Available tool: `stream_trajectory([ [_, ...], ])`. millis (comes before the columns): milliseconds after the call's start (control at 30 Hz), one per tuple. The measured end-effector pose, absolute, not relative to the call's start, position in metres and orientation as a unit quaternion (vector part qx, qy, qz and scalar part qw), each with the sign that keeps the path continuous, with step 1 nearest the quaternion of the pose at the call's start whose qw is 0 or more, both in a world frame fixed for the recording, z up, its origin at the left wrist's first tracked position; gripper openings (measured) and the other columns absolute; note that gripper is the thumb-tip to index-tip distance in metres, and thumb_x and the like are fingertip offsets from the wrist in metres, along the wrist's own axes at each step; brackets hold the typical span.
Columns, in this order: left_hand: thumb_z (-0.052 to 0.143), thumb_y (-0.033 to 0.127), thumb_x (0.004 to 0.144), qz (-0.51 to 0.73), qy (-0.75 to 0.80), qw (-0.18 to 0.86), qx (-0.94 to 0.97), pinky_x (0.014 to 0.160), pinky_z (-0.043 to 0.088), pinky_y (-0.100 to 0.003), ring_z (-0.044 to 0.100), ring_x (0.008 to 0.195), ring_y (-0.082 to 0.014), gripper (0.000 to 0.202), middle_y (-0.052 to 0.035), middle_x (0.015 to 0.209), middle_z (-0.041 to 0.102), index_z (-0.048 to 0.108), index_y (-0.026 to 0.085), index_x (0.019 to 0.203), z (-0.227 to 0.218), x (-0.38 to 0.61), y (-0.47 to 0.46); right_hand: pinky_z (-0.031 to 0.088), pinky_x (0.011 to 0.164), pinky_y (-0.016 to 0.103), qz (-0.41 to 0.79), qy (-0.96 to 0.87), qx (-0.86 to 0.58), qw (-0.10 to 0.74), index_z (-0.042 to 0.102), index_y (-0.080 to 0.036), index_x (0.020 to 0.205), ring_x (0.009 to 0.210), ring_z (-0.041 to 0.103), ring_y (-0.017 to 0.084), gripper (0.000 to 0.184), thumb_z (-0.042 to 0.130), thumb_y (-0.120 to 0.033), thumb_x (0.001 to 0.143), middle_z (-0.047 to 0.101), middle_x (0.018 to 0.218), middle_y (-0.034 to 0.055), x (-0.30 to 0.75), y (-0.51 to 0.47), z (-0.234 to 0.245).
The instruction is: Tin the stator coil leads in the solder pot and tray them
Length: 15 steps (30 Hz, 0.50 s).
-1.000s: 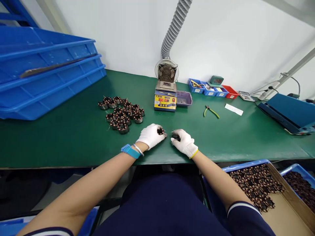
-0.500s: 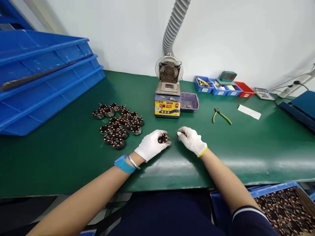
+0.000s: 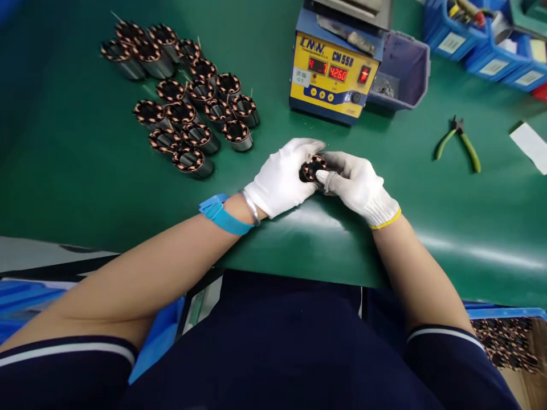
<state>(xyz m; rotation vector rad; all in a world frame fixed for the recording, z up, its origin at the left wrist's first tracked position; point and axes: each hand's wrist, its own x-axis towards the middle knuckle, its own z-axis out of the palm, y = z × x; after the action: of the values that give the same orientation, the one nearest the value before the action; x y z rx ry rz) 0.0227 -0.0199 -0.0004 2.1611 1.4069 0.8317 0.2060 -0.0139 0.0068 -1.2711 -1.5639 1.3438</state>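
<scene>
White knit glove on the left hand [image 3: 284, 176], with a blue strap [image 3: 226, 216] and a silver bangle [image 3: 252, 208] at the wrist; gripping one copper-wound ring [image 3: 314, 169] from the side, with fingers around its wall. Gloved alike on the right hand [image 3: 354, 182], closing on the same ring from the opposite side, with thumb against the rim. Placed in front of the body, on or just above the green table [image 3: 128, 210]; too covered underneath to say which. Looks like mid-handling for this single piece, to judge by the grasp from both sides.

Outward to the left, see more than a dozen similar rings [image 3: 200, 91] in a loose group, with thin wire ends sticking up from a few. Impossible to tell whether finished or waiting. Beyond the hands, find a yellow-and-blue unit [image 3: 329, 74] with red digits lit, untouched, and just beside it a purple bin [image 3: 421, 80] with small bits inside. To the right, note green-handled cutters [image 3: 468, 149], lying open and unused. At the lower right, make out a blue-rimmed tray [image 3: 508, 312] with many dark, coppery parts [image 3: 508, 341]; probably far from a completed batch, though unclear which way to count it
</scene>
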Motion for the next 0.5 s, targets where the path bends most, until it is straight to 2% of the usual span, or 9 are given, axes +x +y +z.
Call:
stream_trajectory([
  [100,0.064,0.028,0.070,0.317,0.500,0.233,0.772,0.111,0.040,-0.037,0.051,0.128,-0.0231,0.060,-0.0026,0.136,0.055,0.053,0.020,0.129,0.001,0.024,-0.021,0.057,0.080,0.035,0.546,-0.605,-0.463,0.348,0.062,-0.014,0.111,0.094,0.066,0.020,0.049,0.073,-0.043,0.074,0.067,0.101,0.0043,0.196,-0.017,0.005],
  [167,0.063,0.025,0.071,0.331,0.489,0.257,0.765,0.111,0.040,-0.036,0.051,0.127,-0.0223,0.061,-0.0013,0.137,0.056,0.052,0.021,0.131,0.001,0.025,-0.023,0.057,0.081,0.036,0.529,-0.603,-0.466,0.375,0.060,-0.014,0.112,0.095,0.065,0.020,0.050,0.074,-0.041,0.073,0.066,0.102,0.0048,0.194,-0.018,0.002],
  [267,0.060,0.018,0.071,0.342,0.485,0.289,0.751,0.110,0.042,-0.033,0.055,0.123,-0.0207,0.064,0.0006,0.135,0.058,0.050,0.022,0.135,-0.001,0.024,-0.025,0.056,0.082,0.036,0.472,-0.610,-0.490,0.406,0.058,-0.015,0.115,0.093,0.065,0.019,0.052,0.074,-0.039,0.072,0.066,0.102,0.0050,0.193,-0.022,-0.003],
  [367,0.059,0.016,0.072,0.356,0.502,0.303,0.727,0.107,0.044,-0.033,0.059,0.119,-0.0219,0.062,-0.0024,0.130,0.062,0.053,0.019,0.133,-0.002,0.022,-0.026,0.058,0.077,0.034,0.435,-0.607,-0.512,0.425,0.054,-0.016,0.118,0.087,0.065,0.018,0.056,0.074,-0.038,0.071,0.065,0.104,0.0059,0.192,-0.027,-0.007],
  [433,0.063,0.022,0.071,0.359,0.508,0.355,0.698,0.098,0.050,-0.034,0.063,0.110,-0.0243,0.053,-0.0065,0.119,0.068,0.061,0.015,0.124,-0.001,0.020,-0.024,0.058,0.074,0.033,0.425,-0.607,-0.517,0.428,0.054,-0.017,0.118,0.084,0.065,0.018,0.055,0.074,-0.036,0.070,0.066,0.105,0.0068,0.192,-0.030,-0.008],
  [500,0.070,0.029,0.068,0.342,0.498,0.443,0.662,0.082,0.056,-0.031,0.068,0.093,-0.0236,0.047,-0.0073,0.102,0.073,0.066,0.013,0.112,0.005,0.017,-0.022,0.058,0.073,0.033,0.427,-0.611,-0.517,0.421,0.055,-0.019,0.117,0.083,0.066,0.018,0.054,0.075,-0.034,0.070,0.066,0.105,0.0071,0.192,-0.031,-0.008],
])
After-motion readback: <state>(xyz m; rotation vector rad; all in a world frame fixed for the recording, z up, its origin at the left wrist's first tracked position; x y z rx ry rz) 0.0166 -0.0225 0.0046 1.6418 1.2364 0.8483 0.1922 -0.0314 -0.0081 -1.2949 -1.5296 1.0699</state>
